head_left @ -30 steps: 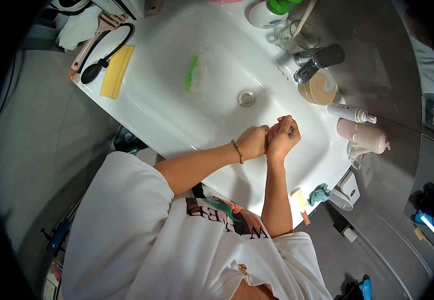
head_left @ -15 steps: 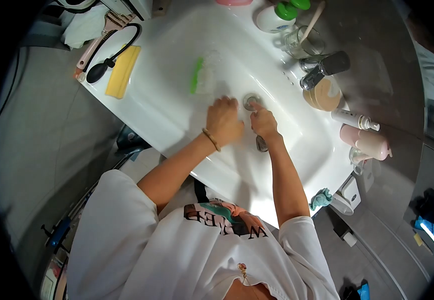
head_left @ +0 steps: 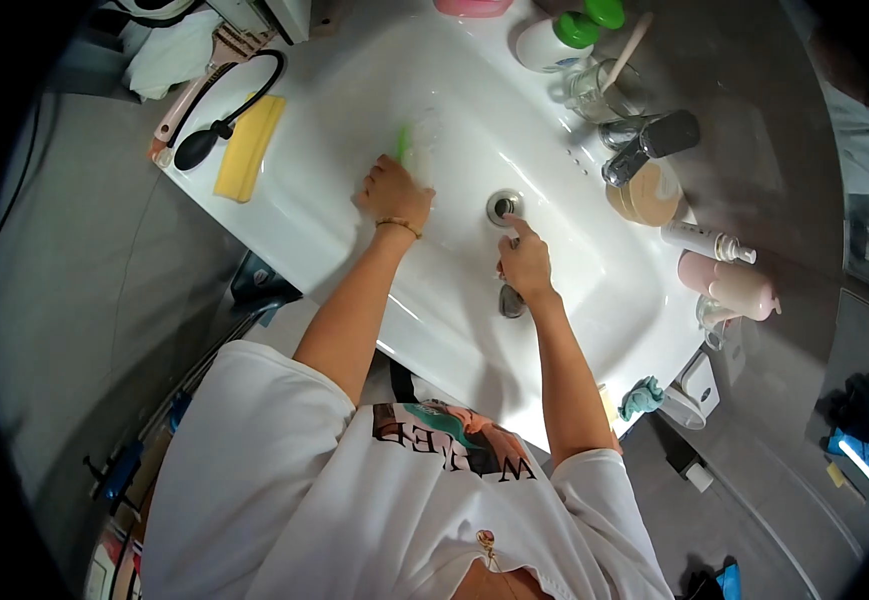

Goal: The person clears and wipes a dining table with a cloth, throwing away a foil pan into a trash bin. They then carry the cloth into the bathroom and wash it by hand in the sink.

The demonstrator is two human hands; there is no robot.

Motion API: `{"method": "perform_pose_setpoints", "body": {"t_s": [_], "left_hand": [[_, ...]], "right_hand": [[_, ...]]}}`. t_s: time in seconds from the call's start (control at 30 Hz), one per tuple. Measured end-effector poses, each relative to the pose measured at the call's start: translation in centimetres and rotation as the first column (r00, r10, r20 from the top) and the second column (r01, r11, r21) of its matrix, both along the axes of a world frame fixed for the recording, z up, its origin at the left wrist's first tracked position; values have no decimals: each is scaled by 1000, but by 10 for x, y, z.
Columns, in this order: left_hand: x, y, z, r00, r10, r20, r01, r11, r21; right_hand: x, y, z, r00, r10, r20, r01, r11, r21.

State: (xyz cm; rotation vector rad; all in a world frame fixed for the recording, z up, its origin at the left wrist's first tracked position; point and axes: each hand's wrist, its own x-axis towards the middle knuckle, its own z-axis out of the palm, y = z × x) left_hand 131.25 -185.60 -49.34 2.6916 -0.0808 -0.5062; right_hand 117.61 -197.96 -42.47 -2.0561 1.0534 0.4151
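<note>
My left hand point(head_left: 394, 198), with a bangle at the wrist, is over the near end of a clear object with a bright green edge point(head_left: 404, 143) in the white sink. Its fingers curl down around that end, and the object looks blurred, so its kind is unclear. Close to the metal drain point(head_left: 503, 208), my right hand point(head_left: 525, 264) is closed round a dark grey object with a rounded end point(head_left: 511, 302). The index finger reaches to the drain's rim. My palm hides most of the grey object.
A yellow slab point(head_left: 249, 150) and a black rubber bulb with a hose point(head_left: 195, 150) lie on the sink's left rim. Along the back stand a green-capped bottle point(head_left: 552, 45), a glass jar point(head_left: 599, 95), a faucet point(head_left: 649, 145) and several bottles. A teal cloth point(head_left: 641, 398) is at right.
My left hand has moved left and forward from beside the drain onto the green-edged object, which has shifted slightly. My right hand has drawn back a little, and the drain shows a dark opening.
</note>
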Motion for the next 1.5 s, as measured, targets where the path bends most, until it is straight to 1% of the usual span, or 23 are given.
{"method": "perform_pose_setpoints", "body": {"t_s": [0.03,0.17,0.37,0.47,0.57,0.6,0.63,0.67,0.7,0.77,0.9,0.97,1.0,1.07,1.1,1.17,1.2,1.27,1.3,1.37,1.4,1.47,1.5], "left_hand": [[0,1,0,1000,4,-26,-5,1000,-26],[1,6,-5,967,-9,-254,-47,976,-213],[-4,9,49,979,-166,-118,66,807,-587],[14,12,101,993,-92,75,119,759,-640],[28,16,109,896,221,384,192,588,-786],[31,23,79,896,220,386,195,586,-786],[35,32,38,912,-186,366,359,793,-492],[39,38,18,825,-535,183,562,813,-152],[40,42,26,823,-534,193,563,813,-151],[36,56,58,739,-673,-14,670,737,-89],[57,62,132,753,-626,205,656,741,-146],[62,65,162,710,-524,470,680,683,-265],[63,64,161,698,-536,475,693,672,-261],[59,57,149,610,-248,753,683,646,-341],[57,56,129,601,-263,755,702,625,-341],[62,60,84,398,-876,272,908,419,21],[65,61,85,364,-888,282,922,386,25],[61,65,93,441,-854,277,897,434,-87],[60,65,103,397,-874,281,917,390,-82],[59,65,131,576,-739,351,818,525,-237],[58,64,137,543,-760,356,839,491,-232],[59,60,147,706,-701,-102,311,436,-844],[58,61,139,644,-736,-208,98,349,-932]], "right_hand": [[-3,2,0,986,-119,117,105,987,121],[3,7,-4,910,-380,164,287,865,413],[19,10,9,870,-462,174,282,755,592],[18,9,21,877,-448,171,281,769,574],[8,10,27,864,-476,164,297,745,597],[3,12,27,863,-477,167,296,745,597],[-3,13,25,869,-479,128,316,734,601],[-8,13,23,873,-480,89,336,723,603],[-15,14,23,887,-452,92,311,734,603],[-23,15,26,879,-466,97,326,739,590],[-43,19,38,871,-480,101,352,755,553],[-49,22,42,862,-496,107,371,759,535],[-50,25,42,853,-510,112,380,753,537],[-54,29,44,786,-600,153,443,717,538],[-56,32,45,768,-621,157,462,706,537],[-57,34,46,792,-593,145,456,733,505],[-57,33,53,769,-620,157,478,720,503],[-59,34,91,838,-471,275,389,869,304],[-60,35,123,789,-504,351,400,855,329],[-64,37,185,681,-513,522,371,857,358],[-70,39,203,618,-490,615,338,872,355],[-81,34,211,506,-507,698,258,861,439],[-87,28,199,457,-551,698,182,826,533]]}}
